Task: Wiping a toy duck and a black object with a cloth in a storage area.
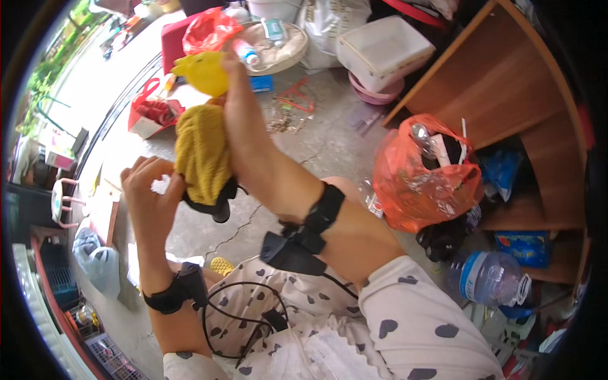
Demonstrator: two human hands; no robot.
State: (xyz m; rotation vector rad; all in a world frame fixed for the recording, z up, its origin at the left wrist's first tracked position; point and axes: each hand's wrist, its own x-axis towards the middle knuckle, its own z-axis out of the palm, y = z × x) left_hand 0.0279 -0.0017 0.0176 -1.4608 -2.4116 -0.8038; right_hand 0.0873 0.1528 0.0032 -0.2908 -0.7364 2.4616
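In the head view my right hand (237, 80) is raised at upper centre, its fingers round a yellow rubbery toy-like object (204, 73) with a pointed end. A mustard-yellow knitted cloth item (202, 152) hangs just below it, with a black part (221, 209) beneath; what they belong to is partly hidden. My left hand (152, 185) is at the cloth's left edge, thumb and forefinger pinching that edge. Both wrists wear black straps with black devices, and a black cable lies over the lap.
A red plastic bag (422, 180) of rubbish stands on the right, beside a wooden shelf unit (494, 80) and a large plastic bottle (489, 278). A white tub (384, 52) sits on a pink basin (375, 90). A red hanger (299, 97) lies on the concrete floor.
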